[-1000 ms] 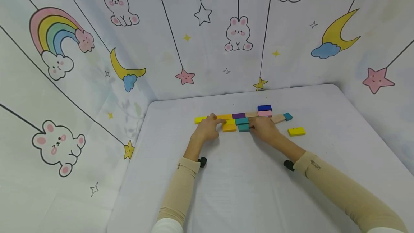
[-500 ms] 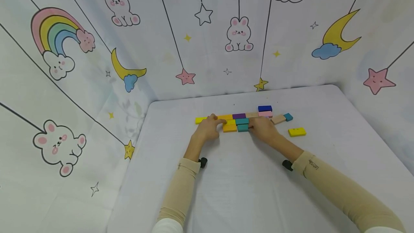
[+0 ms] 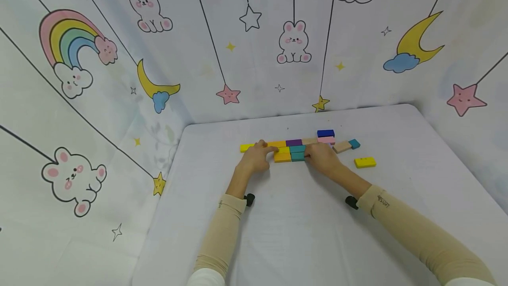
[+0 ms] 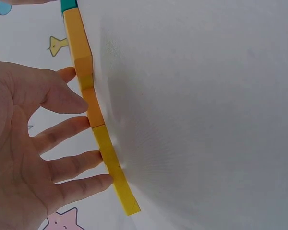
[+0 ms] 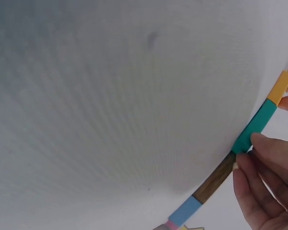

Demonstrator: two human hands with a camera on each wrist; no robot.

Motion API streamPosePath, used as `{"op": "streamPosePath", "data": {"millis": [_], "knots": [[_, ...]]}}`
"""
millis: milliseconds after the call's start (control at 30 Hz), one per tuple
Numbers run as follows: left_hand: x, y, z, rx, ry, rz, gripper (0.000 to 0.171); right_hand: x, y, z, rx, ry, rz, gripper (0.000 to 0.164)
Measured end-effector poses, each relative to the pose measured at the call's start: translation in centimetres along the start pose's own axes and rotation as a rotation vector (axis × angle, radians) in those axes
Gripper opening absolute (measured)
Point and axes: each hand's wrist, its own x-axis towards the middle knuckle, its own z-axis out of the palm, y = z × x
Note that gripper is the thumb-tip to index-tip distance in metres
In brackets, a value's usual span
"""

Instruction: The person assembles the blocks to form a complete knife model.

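Flat coloured blocks lie in rows on the white table. My right hand [image 3: 323, 159] pinches the right end of the front teal block [image 3: 297, 156] between thumb and fingers. This block's left end meets an orange block [image 3: 282, 158]. Behind them lie a yellow block [image 3: 283, 149] and a second teal block [image 3: 297, 148]. My left hand [image 3: 254, 158] has its fingers spread along the left part of the rows. In the left wrist view, its fingertips touch the orange and yellow blocks [image 4: 116, 170] from the side. A brown block [image 5: 215, 178] and a light blue block [image 5: 186, 210] show past the right fingers.
Purple [image 3: 293, 142], plain wood and pink [image 3: 326, 140] blocks continue the back row, with a dark blue block [image 3: 325, 133] behind the pink. To the right lie a tilted wooden block [image 3: 341, 147], a small blue block [image 3: 354, 144] and a separate yellow block [image 3: 365, 162].
The front teal block has slid left with my right hand, and its gap to the orange block has closed. My left hand stays in place.
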Motion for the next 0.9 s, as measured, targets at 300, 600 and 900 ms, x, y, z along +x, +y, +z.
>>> {"op": "streamPosePath", "data": {"millis": [300,600,900], "knots": [[0.1,0.2,0.1,0.008,0.004,0.009,0.067,-0.1,0.3,0.2,0.025,0.0,0.028,0.01],[0.1,0.2,0.2,0.01,0.0,0.007,0.067,-0.6,0.6,0.0,0.038,-0.006,0.039,0.01],[-0.1,0.1,0.1,-0.003,0.004,0.003,0.068,-1.7,1.1,-1.0,0.025,-0.021,0.114,0.017]]}}
